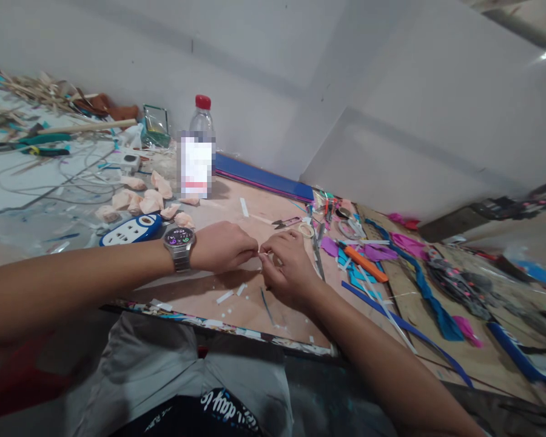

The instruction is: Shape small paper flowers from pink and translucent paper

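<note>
Over the pinkish board (250, 212), both hands meet at their fingertips. My left hand (222, 244), with a watch (180, 238) on its wrist, is closed in a pinch. Facing it, my right hand (289, 264) is also pinched, thumb against fingers. A tiny pale bit shows between the fingertips, too small to name. Just beyond the right hand lie small thread snips (286, 223) and a pale ring, perhaps a tape roll (306, 230). Below the hands are white strips (224, 297) and a thin dark strip (267, 305).
A red-capped bottle (202, 121) stands behind the left hand. Near the left wrist are a blue-and-white power strip (130, 232) and several peach-coloured crumpled pieces (152, 200). Green-handled pliers (45, 139) lie far left. On the right are an orange cutter (364, 263) and blue ribbon (418, 273).
</note>
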